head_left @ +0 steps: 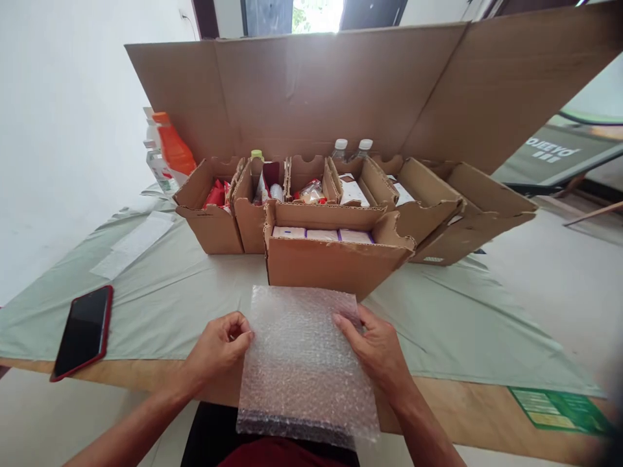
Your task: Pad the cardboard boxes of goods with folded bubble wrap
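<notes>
A clear bubble wrap sheet (pixel 304 363), possibly a pouch, is stretched between my two hands at the table's front edge. My left hand (pixel 221 344) pinches its left side with thumb and fingertips. On the right, my right hand (pixel 374 344) grips the upper side edge, thumb in front and fingers behind. Just beyond the sheet stands a low cardboard bin (pixel 335 263) holding several white packets (pixel 321 235) with purple edges.
Behind stand several more cardboard bins (pixel 214 230) with red packets and other goods. A tall cardboard panel (pixel 316 91) rises at the back. An orange bottle (pixel 172 146) leans at left; a phone (pixel 85 331) lies near the front left edge of the cloth-covered table (pixel 160 311).
</notes>
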Motion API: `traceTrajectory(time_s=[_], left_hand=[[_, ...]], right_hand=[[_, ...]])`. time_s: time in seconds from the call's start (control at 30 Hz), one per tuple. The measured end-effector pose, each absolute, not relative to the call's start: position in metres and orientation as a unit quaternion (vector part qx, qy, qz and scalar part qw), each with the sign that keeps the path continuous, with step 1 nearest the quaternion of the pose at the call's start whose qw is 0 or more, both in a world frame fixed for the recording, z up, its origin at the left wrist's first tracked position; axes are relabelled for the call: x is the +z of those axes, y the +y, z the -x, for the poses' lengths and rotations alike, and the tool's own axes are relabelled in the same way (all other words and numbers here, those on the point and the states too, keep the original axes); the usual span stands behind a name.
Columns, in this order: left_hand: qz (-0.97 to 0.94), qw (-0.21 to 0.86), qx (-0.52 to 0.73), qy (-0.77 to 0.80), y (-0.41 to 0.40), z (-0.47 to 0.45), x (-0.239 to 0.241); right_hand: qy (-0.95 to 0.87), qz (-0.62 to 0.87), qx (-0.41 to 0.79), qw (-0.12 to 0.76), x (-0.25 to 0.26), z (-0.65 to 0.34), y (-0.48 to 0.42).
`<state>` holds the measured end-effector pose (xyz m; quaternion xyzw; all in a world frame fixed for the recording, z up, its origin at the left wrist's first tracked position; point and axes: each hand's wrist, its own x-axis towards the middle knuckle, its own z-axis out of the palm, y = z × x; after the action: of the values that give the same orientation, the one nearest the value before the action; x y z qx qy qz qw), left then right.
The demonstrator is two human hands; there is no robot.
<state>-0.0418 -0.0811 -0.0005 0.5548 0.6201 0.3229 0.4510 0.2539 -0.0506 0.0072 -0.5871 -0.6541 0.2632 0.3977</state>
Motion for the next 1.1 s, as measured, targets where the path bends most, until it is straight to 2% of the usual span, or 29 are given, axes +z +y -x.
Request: traceTrajectory(time_s=[0.27,0.53,0.67,0.77,0.9,1.03,1.1], left_hand=[[-0.616,0.292,0.36,0.637,-0.057,0.043,0.006],[-0.671,0.283,0.412,0.548,-0.016,-0.001,0.001],[-0.678,0.243,0.404,0.564,-0.029,0.011,0.002],[-0.705,0.178,0.356,0.588,-0.058,0.026,0.006],[-0.814,0.121,0.278,0.495,-0.087,0.026,0.002],[-0.867,0.166,0.178,0.435,-0.091,0.018,-0.006],[-0.865,0.188,0.17,0.432,-0.094,0.024,-0.006]], right_hand=[[-0.586,0.651,0.169,0.453,-0.004,-0.301,-0.039],[-0.616,0.609,0.233,0.441,0.012,-0.292,0.013],[-0.619,0.615,0.236,0.427,0.009,-0.303,0.0],[-0.624,0.631,0.183,0.423,0.006,-0.31,-0.033],[-0.759,0.527,0.122,0.363,-0.002,-0.288,-0.067],[-0.881,0.392,0.128,0.23,-0.012,-0.264,-0.072],[-0.885,0.39,0.122,0.223,-0.012,-0.272,-0.08]])
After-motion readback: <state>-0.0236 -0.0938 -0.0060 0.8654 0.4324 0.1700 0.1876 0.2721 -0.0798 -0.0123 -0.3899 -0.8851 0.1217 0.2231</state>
